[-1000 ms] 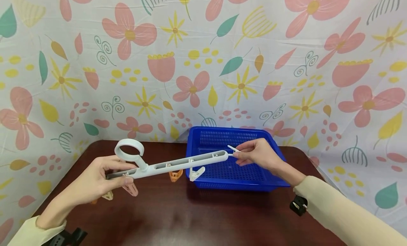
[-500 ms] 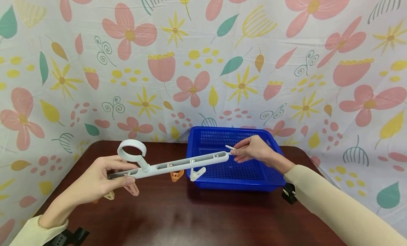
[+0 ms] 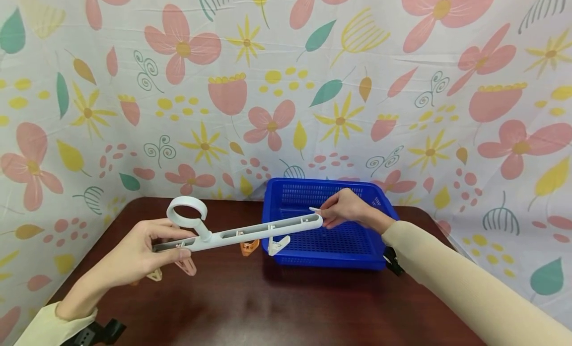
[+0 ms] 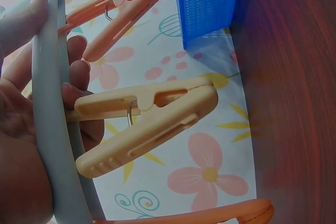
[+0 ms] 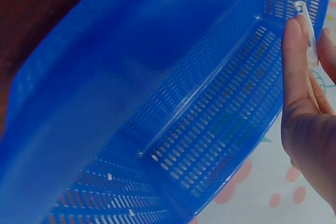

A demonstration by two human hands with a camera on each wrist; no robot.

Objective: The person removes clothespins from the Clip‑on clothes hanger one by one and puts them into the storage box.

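Observation:
A light grey clip hanger with a ring-shaped hook is held up over the table, its right end over the basket. My left hand grips its left end, thumb along the near side. Below the bar hang a pink clip, a cream clip, an orange clip and a white clip; another orange clip shows at the left wrist view's bottom. At the bar's right tip my right hand pinches a small white clip, partly hidden by the fingers.
Behind the hanger's right half a blue perforated basket stands on the dark reddish-brown table. A flower-printed cloth hangs along the back and sides.
My right hand has moved left with the white clip, closing the distance to the hanger's right tip. The left hand and hanger have shifted very slightly right.

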